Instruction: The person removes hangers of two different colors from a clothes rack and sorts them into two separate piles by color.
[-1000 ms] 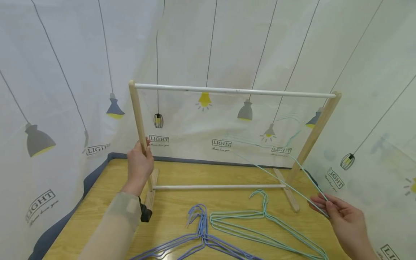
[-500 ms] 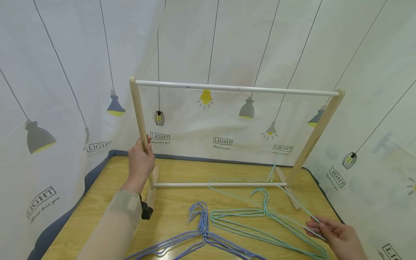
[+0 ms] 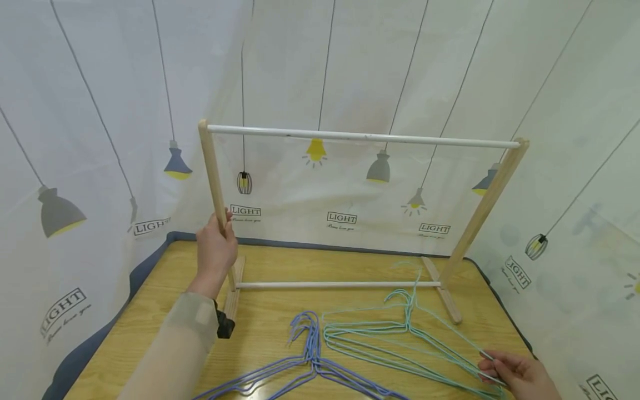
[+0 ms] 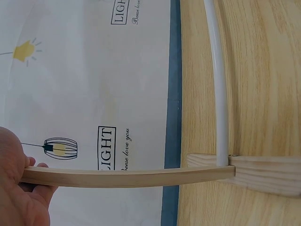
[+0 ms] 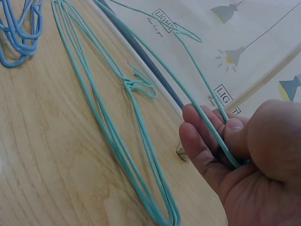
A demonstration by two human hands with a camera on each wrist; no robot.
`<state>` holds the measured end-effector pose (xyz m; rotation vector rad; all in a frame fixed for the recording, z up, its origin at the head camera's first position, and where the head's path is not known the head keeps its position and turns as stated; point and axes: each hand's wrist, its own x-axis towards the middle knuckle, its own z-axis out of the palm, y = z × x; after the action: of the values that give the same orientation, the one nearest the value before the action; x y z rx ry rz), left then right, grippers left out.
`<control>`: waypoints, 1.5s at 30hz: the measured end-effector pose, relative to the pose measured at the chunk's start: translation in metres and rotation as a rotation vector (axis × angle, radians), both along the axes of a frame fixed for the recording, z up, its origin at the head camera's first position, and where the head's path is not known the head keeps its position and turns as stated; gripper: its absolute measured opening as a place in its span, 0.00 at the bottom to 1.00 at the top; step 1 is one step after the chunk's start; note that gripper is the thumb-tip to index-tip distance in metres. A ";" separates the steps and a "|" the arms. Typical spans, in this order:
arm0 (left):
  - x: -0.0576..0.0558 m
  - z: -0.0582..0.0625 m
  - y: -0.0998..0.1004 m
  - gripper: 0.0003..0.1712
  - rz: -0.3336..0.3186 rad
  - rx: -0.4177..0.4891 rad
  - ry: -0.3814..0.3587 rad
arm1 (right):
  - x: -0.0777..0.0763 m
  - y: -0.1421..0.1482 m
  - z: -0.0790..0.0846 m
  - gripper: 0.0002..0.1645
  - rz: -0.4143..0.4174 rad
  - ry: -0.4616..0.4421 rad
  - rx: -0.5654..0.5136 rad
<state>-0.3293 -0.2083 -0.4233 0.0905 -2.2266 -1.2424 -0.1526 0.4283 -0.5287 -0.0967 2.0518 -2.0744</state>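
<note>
My left hand (image 3: 216, 250) grips the left wooden post (image 3: 212, 172) of a small hanging rack; in the left wrist view, fingers curl round that post (image 4: 131, 179). At the lower right, my right hand (image 3: 520, 373) pinches one end of a mint-green wire hanger (image 5: 207, 117) between thumb and fingers. Its hook points away, toward the rack's right foot. Just below it, several matching green hangers (image 3: 408, 319) lie stacked on the table, and the held hanger overlaps them in the head view. A group of blue-purple hangers (image 3: 313, 355) lies to their left.
The rack has a white top bar (image 3: 360, 136) and a white lower bar (image 3: 340, 285) near the wooden table (image 3: 280, 261). Its right post (image 3: 487, 211) leans outward in view. A white sheet (image 3: 280, 66) printed with lamps hangs behind and at both sides.
My right hand has lowered the green hanger from in front of the back sheet to close over the green stack. My left hand keeps its grip on the post.
</note>
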 end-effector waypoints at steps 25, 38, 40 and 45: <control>-0.001 -0.001 0.001 0.23 0.011 -0.003 -0.017 | -0.009 0.006 -0.020 0.21 -0.153 -0.178 0.227; 0.002 0.002 0.003 0.22 0.013 0.000 -0.038 | -0.007 0.004 -0.013 0.20 -0.348 -0.190 0.241; 0.003 0.002 0.003 0.22 0.012 0.002 -0.038 | -0.006 0.000 -0.010 0.21 -0.378 -0.182 0.248; 0.003 0.001 0.004 0.22 0.010 0.001 -0.028 | -0.003 -0.009 -0.004 0.24 -0.400 -0.078 0.249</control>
<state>-0.3261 -0.2047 -0.4225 0.1202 -2.2463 -1.2442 -0.1554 0.4195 -0.5325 0.4635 2.4145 -1.9594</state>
